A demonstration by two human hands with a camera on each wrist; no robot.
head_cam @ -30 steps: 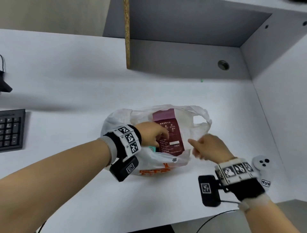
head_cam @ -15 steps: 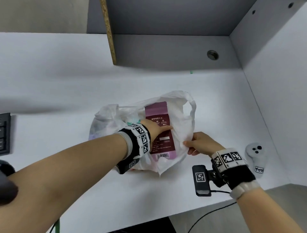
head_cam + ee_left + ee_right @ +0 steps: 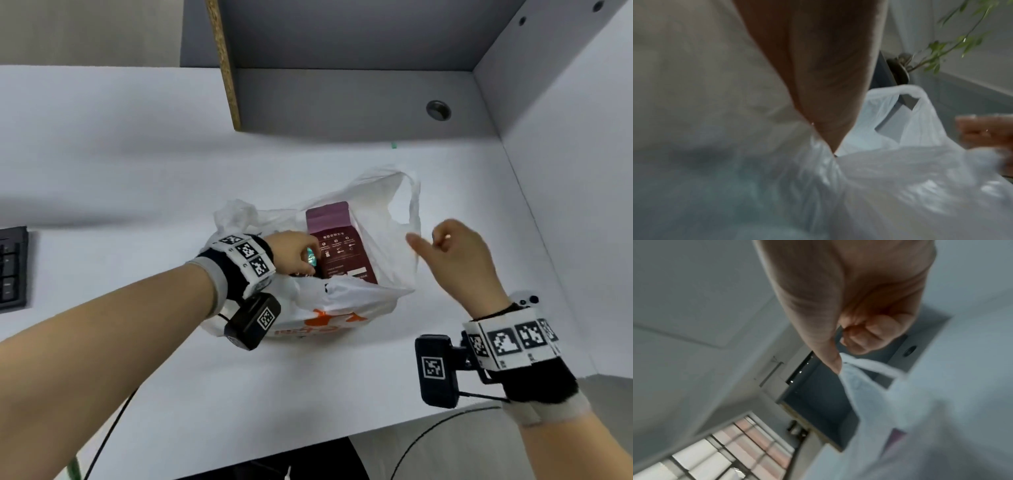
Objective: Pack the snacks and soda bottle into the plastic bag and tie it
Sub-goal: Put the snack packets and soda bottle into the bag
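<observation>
White desk (image 3: 137,154) under us, keyboard (image 3: 12,267) at the far left edge. Since half a second ago our left hand (image 3: 291,253) has left the pouch's face and now reaches into the plastic bag (image 3: 373,222) beside it, fingers curled; a teal item (image 3: 311,256) shows at them, though we cannot tell whether they grip it. The maroon pouch (image 3: 339,246) stands in the bag mid-desk, long axis running near to far, top edge pointing far. Our right hand (image 3: 455,260) has risen from the near rim: fingers curled, thumb (image 3: 830,356) out against the bag's right handle loop (image 3: 411,202), but a real pinch we cannot confirm.
</observation>
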